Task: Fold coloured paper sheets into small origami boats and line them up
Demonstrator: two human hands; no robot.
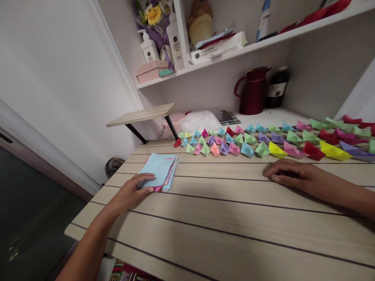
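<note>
My left hand (133, 191) rests at the near left corner of a stack of square coloured paper (158, 169), light blue on top with pink and other edges showing. Its fingers lie stretched on the top sheet, while the thumb sits apart along the near edge. On the right, my right hand (290, 173) rests on the tabletop with loosely bent fingers and a gap to the thumb; nothing shows in it. Just beyond it stand rows of folded paper boats, among them a red boat (313, 151) and a yellow boat (334, 151).
The slatted wooden table (205, 218) carries the boats along its back. A small raised wooden shelf (142, 114) stands at the back left. Behind are a dark red jug (254, 91), a dark bottle (277, 88) and a white fluffy thing (200, 121). A loaded white shelf (252, 48) hangs above.
</note>
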